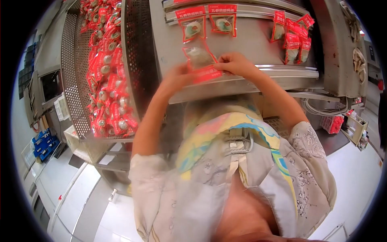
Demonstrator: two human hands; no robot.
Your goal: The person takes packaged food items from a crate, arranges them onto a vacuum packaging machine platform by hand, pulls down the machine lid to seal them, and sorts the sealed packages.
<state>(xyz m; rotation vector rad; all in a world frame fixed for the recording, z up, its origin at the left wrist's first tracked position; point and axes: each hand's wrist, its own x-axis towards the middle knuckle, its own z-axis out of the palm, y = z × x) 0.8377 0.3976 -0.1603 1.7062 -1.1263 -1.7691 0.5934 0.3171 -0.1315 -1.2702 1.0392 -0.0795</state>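
The salted duck egg packet (200, 58) lies between your two hands, its long axis running away from you with the red printed end nearest your body; your right hand (236, 65) appears to pinch its right edge, while your left hand (179, 80) blurs at its left edge, so I cannot tell that grip's state. Beyond both grips, two packets (223, 25) lie side by side on the steel desk (252, 44), with a packet cluster (293, 34) farther right.
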